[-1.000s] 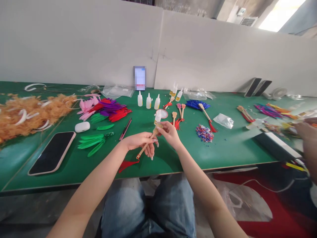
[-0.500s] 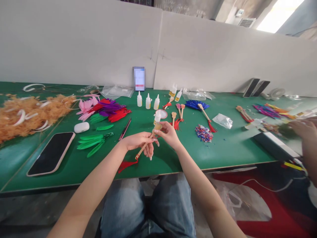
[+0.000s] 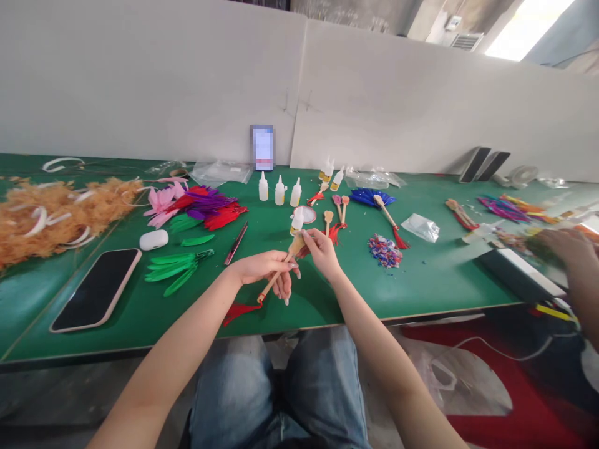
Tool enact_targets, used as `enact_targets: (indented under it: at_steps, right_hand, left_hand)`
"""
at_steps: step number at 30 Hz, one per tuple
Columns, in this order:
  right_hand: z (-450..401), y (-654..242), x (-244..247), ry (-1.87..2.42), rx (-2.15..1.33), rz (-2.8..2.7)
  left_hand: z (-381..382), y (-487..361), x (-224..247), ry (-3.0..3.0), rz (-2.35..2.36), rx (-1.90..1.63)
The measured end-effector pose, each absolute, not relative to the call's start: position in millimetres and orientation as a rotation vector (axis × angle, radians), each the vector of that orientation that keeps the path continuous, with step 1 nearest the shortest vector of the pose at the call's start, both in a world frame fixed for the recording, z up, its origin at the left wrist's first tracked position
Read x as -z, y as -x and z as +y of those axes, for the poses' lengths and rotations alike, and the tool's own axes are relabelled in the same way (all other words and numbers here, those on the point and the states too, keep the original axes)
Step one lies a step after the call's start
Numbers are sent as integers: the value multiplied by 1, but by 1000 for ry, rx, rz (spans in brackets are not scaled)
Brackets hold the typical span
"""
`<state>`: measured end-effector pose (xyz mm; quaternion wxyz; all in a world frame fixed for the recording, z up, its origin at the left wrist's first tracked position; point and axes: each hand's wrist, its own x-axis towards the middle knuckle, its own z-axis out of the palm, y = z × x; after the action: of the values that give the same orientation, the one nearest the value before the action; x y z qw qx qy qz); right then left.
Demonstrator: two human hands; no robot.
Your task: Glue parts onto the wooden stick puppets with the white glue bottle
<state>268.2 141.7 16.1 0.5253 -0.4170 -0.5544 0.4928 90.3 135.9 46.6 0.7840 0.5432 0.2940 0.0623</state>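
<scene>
Noted: a slim wooden stick (image 3: 270, 285), pale tan, narrow along the shaft and widening at the far end into a flattened head (image 3: 295, 246). Held aslant, running from lower left to upper right, with the wide end farther from the body. Gripped along the shaft by the left hand (image 3: 267, 267); pinched at the head by the right hand (image 3: 322, 252), partly covered there by fingers. Ends below in a red tassel (image 3: 241, 313), tied on with red cord, spread leftward. Hard to tell whether resting on the green counter (image 3: 407, 284) or hanging just above.
</scene>
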Motion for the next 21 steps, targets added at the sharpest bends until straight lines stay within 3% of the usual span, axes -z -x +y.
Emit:
enact_targets:
  at_steps: [21]
  right_hand:
    - [140,-267,-17,1035,-1152,-1274]
  left_hand:
    - [139,-89,-43,-1179,605,-130]
